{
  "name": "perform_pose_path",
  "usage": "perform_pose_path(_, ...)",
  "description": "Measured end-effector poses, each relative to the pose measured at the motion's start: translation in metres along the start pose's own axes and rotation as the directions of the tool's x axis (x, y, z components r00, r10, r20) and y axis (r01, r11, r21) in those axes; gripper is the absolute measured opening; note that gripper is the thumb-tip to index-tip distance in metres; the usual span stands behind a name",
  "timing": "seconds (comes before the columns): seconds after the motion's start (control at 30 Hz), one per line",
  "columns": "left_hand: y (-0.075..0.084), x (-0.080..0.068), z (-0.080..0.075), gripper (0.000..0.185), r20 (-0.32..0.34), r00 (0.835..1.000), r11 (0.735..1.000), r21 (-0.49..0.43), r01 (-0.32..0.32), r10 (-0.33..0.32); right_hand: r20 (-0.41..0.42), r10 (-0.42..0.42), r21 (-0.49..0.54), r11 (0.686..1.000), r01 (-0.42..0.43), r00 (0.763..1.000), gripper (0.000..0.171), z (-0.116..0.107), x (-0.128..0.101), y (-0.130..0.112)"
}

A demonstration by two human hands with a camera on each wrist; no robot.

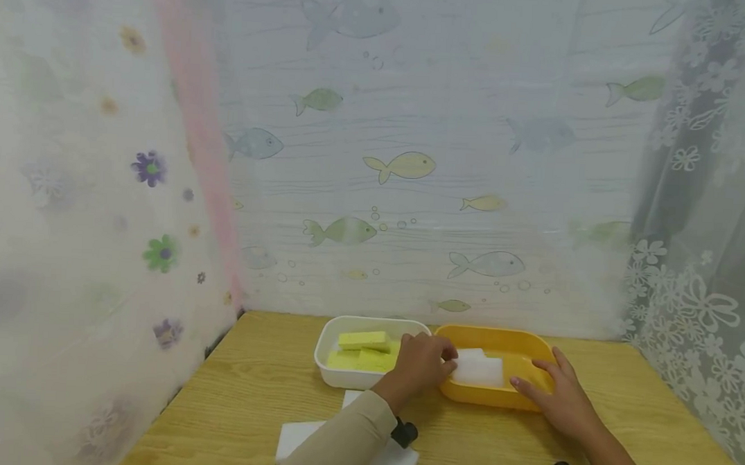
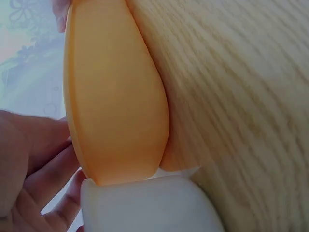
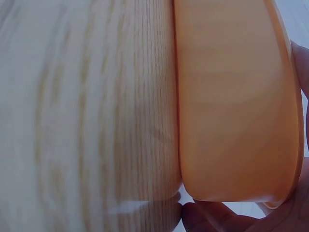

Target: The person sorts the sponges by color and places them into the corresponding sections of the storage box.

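1 orange tray (image 1: 490, 396), R grip (image 1: 563, 402) clasping rim, L grip (image 1: 418, 363) opp. end, hold unclear

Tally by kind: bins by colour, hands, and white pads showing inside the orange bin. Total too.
White bin: 1
Orange bin: 1
Hands: 2 (left hand, right hand)
White pads visible in orange bin: 2
Total: 6

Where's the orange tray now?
Head view: the orange tray sits on the table, just right of the white tray, between left hand and right hand.
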State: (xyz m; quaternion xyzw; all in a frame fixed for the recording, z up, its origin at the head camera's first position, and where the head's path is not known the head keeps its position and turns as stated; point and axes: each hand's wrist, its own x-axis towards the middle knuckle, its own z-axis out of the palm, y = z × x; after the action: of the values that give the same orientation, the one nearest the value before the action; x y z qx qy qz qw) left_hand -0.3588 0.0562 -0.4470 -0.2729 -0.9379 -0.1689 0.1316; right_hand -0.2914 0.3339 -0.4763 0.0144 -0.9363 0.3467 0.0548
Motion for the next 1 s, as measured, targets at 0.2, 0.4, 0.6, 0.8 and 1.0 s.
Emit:
perform_pose_path(0.2,0.001,0.006,0.002,0.009,0.142,0.988,0.995,0.072,-0.062,0.051,-0.004,0.004,0.001,1.000,-0.004,1.000,0.091,0.001,0.000,0.001)
perform_pose_path(0.4,0.007,0.009,-0.004,0.022,0.255,0.966,0.984,0.162,-0.076,0.033,0.002,0.014,0.001,1.000,-0.014,1.000,0.092,0.000,0.000,-0.002)
perform_pose_path(0.6,0.010,0.007,-0.002,0.031,0.289,0.957,0.971,0.224,-0.083,0.015,0.005,0.005,0.008,1.000,-0.005,1.000,0.091,0.001,0.001,-0.004)
perform_pose_path(0.8,0.008,0.006,0.002,0.037,0.299,0.954,0.967,0.243,-0.081,0.004,0.000,0.006,0.001,1.000,-0.006,1.000,0.090,0.001,0.001,-0.004)
perform_pose_path(1.0,0.004,0.004,0.003,0.035,0.275,0.960,0.961,0.245,-0.130,0.060,-0.007,-0.001,-0.004,1.000,0.001,1.000,0.090,0.003,0.001,0.001)
